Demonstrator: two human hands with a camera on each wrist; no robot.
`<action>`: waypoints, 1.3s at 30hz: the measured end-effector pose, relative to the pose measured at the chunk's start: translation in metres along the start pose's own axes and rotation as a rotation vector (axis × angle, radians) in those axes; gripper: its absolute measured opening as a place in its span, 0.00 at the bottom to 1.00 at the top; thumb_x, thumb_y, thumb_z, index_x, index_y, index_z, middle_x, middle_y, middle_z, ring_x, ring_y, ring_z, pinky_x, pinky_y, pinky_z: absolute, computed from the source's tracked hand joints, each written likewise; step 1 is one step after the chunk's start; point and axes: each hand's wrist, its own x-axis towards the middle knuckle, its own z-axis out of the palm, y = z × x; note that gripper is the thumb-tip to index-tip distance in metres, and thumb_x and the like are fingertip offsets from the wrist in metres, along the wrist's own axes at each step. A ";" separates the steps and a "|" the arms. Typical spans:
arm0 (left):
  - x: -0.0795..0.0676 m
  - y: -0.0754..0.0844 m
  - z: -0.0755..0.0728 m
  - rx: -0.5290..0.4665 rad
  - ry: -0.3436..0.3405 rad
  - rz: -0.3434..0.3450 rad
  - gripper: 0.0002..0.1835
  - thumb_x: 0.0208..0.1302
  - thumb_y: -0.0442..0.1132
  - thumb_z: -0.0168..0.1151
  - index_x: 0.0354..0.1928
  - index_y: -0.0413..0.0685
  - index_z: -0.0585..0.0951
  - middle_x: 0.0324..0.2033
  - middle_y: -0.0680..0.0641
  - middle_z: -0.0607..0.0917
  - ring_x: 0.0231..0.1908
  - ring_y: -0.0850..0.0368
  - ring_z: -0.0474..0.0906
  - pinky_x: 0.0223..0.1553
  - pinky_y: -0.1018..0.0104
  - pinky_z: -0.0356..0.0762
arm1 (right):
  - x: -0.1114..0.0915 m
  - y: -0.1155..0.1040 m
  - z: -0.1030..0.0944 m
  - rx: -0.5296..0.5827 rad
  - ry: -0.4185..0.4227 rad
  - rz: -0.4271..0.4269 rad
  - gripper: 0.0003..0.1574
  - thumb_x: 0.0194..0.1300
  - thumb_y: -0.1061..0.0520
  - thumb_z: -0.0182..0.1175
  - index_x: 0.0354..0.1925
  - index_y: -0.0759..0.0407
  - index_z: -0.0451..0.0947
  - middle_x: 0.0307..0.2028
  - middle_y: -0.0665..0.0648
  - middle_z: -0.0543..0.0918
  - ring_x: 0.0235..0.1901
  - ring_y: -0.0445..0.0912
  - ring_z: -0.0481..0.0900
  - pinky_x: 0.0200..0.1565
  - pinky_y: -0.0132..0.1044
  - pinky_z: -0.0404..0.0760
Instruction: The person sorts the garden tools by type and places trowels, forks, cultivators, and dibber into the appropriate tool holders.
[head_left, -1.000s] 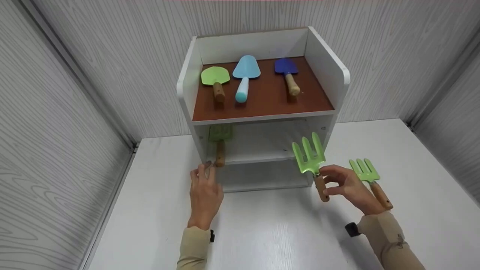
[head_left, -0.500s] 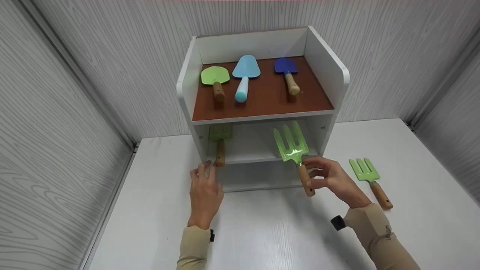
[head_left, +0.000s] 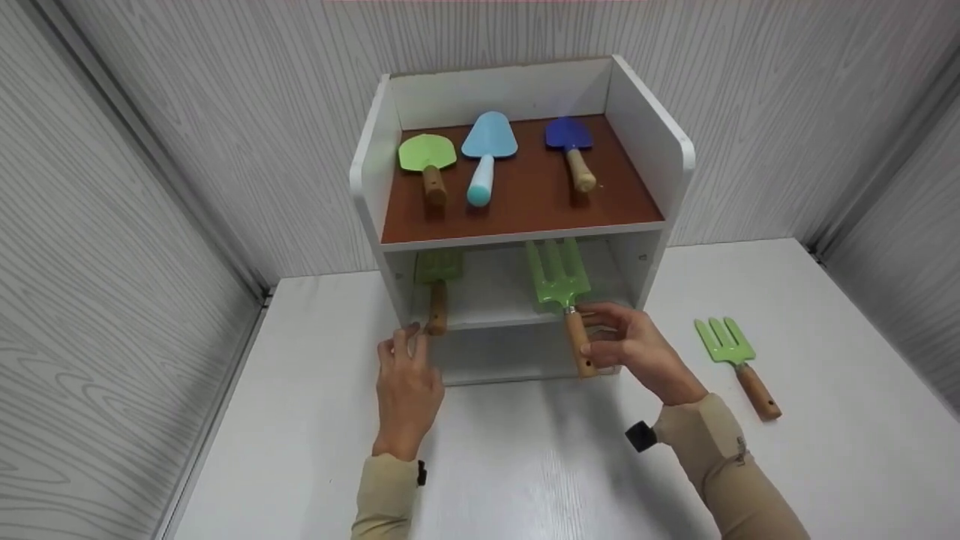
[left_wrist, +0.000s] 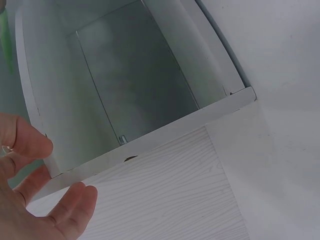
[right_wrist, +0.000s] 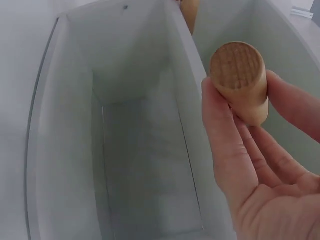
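Observation:
My right hand [head_left: 637, 345] pinches the wooden handle of a green garden hand fork [head_left: 559, 281], its tines inside the middle compartment of a white shelf unit [head_left: 525, 236]. The handle end [right_wrist: 237, 65] shows between thumb and fingers in the right wrist view. My left hand [head_left: 409, 394] holds the unit's left front edge by the middle shelf; in the left wrist view, the digits of the hand [left_wrist: 37, 200] lie on both sides of the board. Another green fork [head_left: 439, 300] lies in the compartment's left end. A third fork [head_left: 739, 367] lies on the white table.
On the brown top shelf [head_left: 517, 206] lie a green trowel [head_left: 427, 154], a light blue trowel [head_left: 491, 139] and a dark blue spade-like trowel [head_left: 568, 135]. A lower compartment [head_left: 510, 352] opens below. Grey wood-grain walls [head_left: 150, 150] stand around the white table [head_left: 502, 465].
My right hand has moved left and forward with the fork, from in front of the unit's right side into the middle compartment's opening. My left hand has stayed in place.

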 end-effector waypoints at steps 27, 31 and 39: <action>0.000 0.000 -0.001 -0.004 -0.008 0.000 0.22 0.53 0.24 0.71 0.52 0.30 0.78 0.52 0.34 0.74 0.50 0.33 0.71 0.40 0.49 0.83 | 0.037 -0.035 0.035 0.100 0.004 0.105 0.41 0.63 0.66 0.65 0.71 0.71 0.63 0.65 0.67 0.72 0.51 0.50 0.81 0.48 0.43 0.83; 0.000 0.000 -0.001 -0.006 -0.009 0.000 0.21 0.53 0.24 0.71 0.51 0.29 0.78 0.51 0.33 0.73 0.50 0.33 0.71 0.42 0.49 0.82 | 0.043 -0.040 0.043 0.087 0.005 0.109 0.40 0.64 0.65 0.65 0.70 0.71 0.64 0.62 0.67 0.74 0.49 0.50 0.81 0.47 0.44 0.84; -0.001 0.000 -0.001 -0.015 -0.014 -0.008 0.21 0.55 0.24 0.70 0.52 0.30 0.78 0.52 0.34 0.73 0.50 0.34 0.71 0.42 0.49 0.82 | 0.057 -0.045 0.059 0.043 -0.008 0.138 0.32 0.66 0.62 0.64 0.65 0.72 0.69 0.55 0.66 0.77 0.45 0.51 0.83 0.49 0.44 0.84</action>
